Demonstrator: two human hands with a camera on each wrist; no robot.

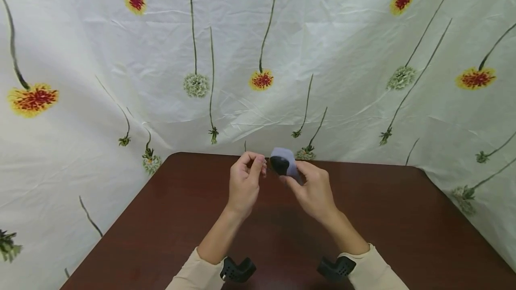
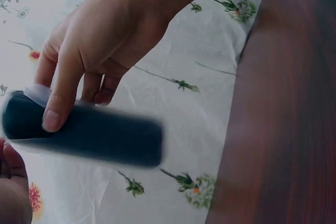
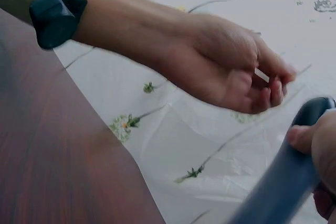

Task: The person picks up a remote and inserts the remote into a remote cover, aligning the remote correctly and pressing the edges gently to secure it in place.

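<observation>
My right hand (image 1: 316,189) grips a long, rounded blue-grey device (image 1: 289,155) with a glossy black oval face at one end. In the left wrist view the thumb presses beside the dark end of the device (image 2: 113,135), its body reaching out below the fingers. Just left of that end, my left hand (image 1: 243,180) is raised with its fingers curled and the thumb meeting the index fingertip. From the right wrist view, nothing shows between the fingertips of the left hand (image 3: 231,72). Both hands are held up over the table, apart from each other.
Below the hands lies a dark reddish-brown table (image 1: 181,227). A white cloth with printed flowers (image 1: 234,48) hangs behind it and along its sides. Black wrist cameras (image 1: 238,270) sit at the cuffs of the cream sleeves (image 1: 197,274).
</observation>
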